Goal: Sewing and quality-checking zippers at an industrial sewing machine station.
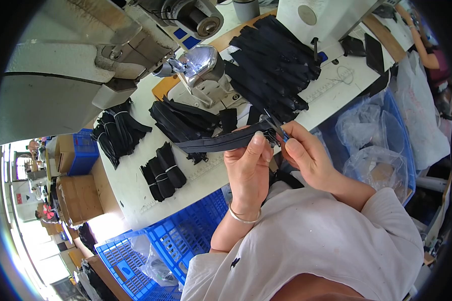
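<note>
My left hand (250,163) is closed on a black zipper (218,142), its thumb pressed on the tape near one end. The zipper's long free part sticks out leftward over the table. In my right hand (309,155) is a small pair of thread snips (275,123), blades pointing up beside the zipper's right end. Both hands meet there, just off the table's front edge. Dark loose bits at that end are too small to tell apart. Behind my hands, more black zippers (181,120) lie in a loose pile on the white table (130,193).
A large stack of black zippers (271,60) spreads at the back. Tied zipper bundles (118,130) and rolled bundles (164,173) lie at left. A sewing machine (65,65) looms over the table's left. Blue crates (181,238) stand below; a blue bin (409,165) with plastic bags is at right.
</note>
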